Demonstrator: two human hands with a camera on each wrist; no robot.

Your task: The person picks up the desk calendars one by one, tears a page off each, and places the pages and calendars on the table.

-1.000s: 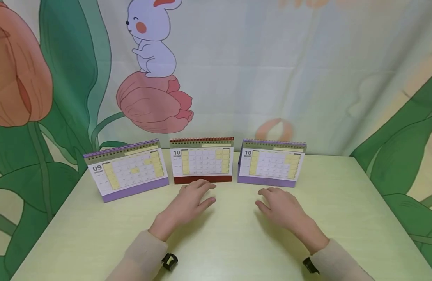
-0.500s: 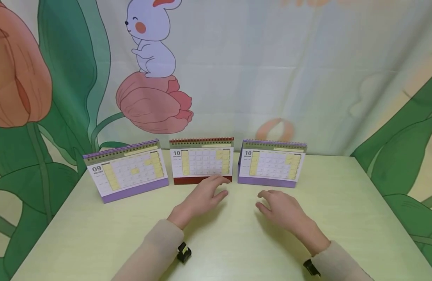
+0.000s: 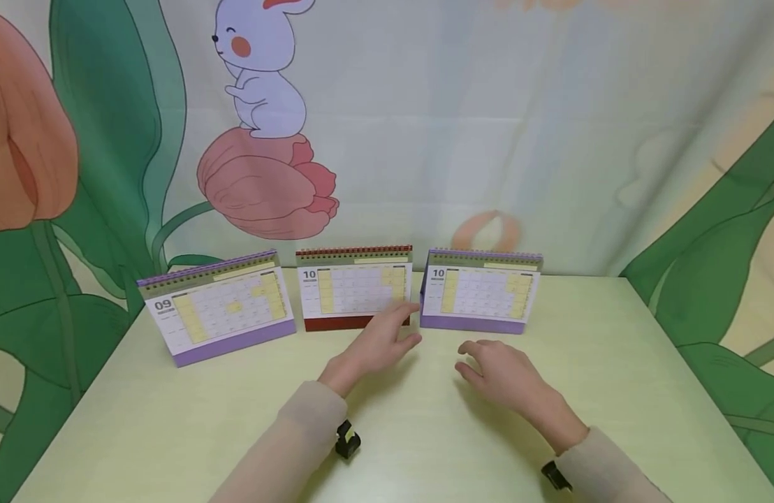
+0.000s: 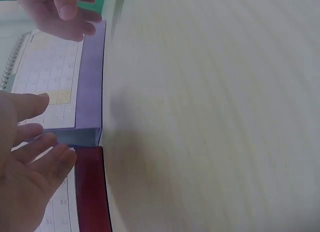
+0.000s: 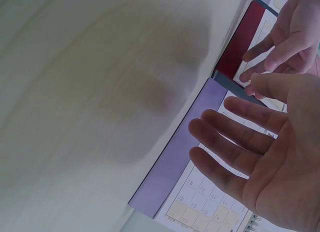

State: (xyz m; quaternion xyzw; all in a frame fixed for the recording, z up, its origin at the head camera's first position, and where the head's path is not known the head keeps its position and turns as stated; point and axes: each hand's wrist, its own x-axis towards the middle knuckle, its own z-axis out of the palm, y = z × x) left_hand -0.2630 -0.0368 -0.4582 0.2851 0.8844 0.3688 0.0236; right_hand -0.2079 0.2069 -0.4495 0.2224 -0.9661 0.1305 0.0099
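Note:
Three desk calendars stand in a row on the table. The left one (image 3: pixel 220 307) has a purple base, reads 09 and is turned at an angle. In the middle is a red-based calendar (image 3: pixel 352 288) reading 10; to its right stands a purple-based calendar (image 3: pixel 481 290), also reading 10. My left hand (image 3: pixel 381 341) is in front of the red calendar's lower right corner, fingers extended and holding nothing. My right hand (image 3: pixel 503 374) hovers in front of the right calendar with fingers loosely bent, nothing in it. Both palms show in the wrist views, the right palm (image 5: pixel 285 172) beside the purple base.
A pale wooden table (image 3: pixel 418 433) bears the calendars. Behind it hangs a curtain (image 3: pixel 387 140) printed with a rabbit and tulips, close to the calendars' backs. Black wrist straps (image 3: pixel 347 440) sit at both sleeves.
My left hand has moved right and slightly forward, from the middle of the red calendar's base to its right corner. The right hand stays nearly still. The head view has shifted slightly.

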